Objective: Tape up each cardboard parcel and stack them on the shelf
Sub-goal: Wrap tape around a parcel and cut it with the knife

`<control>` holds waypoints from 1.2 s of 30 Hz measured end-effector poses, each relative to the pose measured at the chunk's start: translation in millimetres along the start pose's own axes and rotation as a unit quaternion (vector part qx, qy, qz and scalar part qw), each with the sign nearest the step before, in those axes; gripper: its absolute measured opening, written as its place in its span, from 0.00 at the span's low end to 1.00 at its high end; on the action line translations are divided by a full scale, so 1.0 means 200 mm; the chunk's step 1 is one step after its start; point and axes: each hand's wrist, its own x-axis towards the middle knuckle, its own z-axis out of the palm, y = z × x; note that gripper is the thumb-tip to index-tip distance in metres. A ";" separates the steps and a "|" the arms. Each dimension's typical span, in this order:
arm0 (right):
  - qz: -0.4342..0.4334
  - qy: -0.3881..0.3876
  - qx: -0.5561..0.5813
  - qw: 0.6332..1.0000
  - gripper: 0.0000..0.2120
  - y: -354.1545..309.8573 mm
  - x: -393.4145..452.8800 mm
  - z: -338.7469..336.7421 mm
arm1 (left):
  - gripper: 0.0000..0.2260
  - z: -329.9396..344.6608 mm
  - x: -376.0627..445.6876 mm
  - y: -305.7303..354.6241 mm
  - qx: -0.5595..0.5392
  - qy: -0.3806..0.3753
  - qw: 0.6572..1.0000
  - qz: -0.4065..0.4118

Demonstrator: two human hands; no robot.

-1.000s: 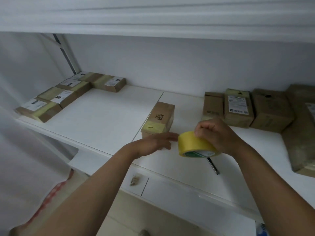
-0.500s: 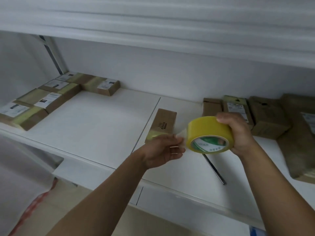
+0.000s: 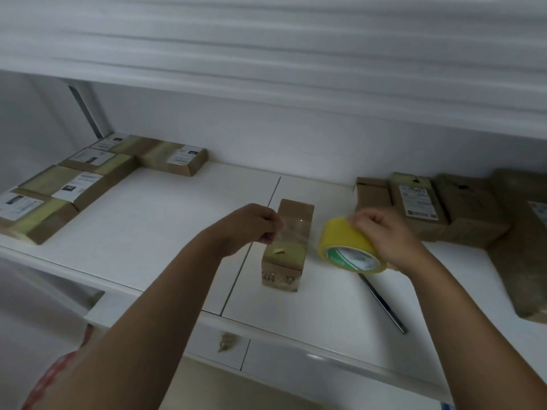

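A small cardboard parcel [image 3: 288, 255] lies on the white shelf [image 3: 165, 220] in the middle, with a band of yellowish tape across its near part. My right hand [image 3: 384, 235] grips a yellow tape roll [image 3: 346, 247] just right of the parcel. My left hand [image 3: 251, 226] pinches the free end of a clear strip of tape [image 3: 291, 230] that stretches from the roll over the parcel's top.
Several taped, labelled parcels [image 3: 85, 184] lie in an L at the far left. More brown parcels [image 3: 426, 205] stand at the back right, with a large one [image 3: 524, 247] at the right edge. A thin dark rod [image 3: 383, 304] lies on the shelf beneath the roll.
My hands have drawn apart, pulling a longer strip off the roll. The strip now spans the parcel's top, and the roll has come down to the parcel's right side.
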 end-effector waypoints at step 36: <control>0.062 -0.083 -0.117 0.988 0.21 -0.01 0.11 0.16 | 0.08 0.08 0.02 -0.21 0.188 0.143 0.970 -0.058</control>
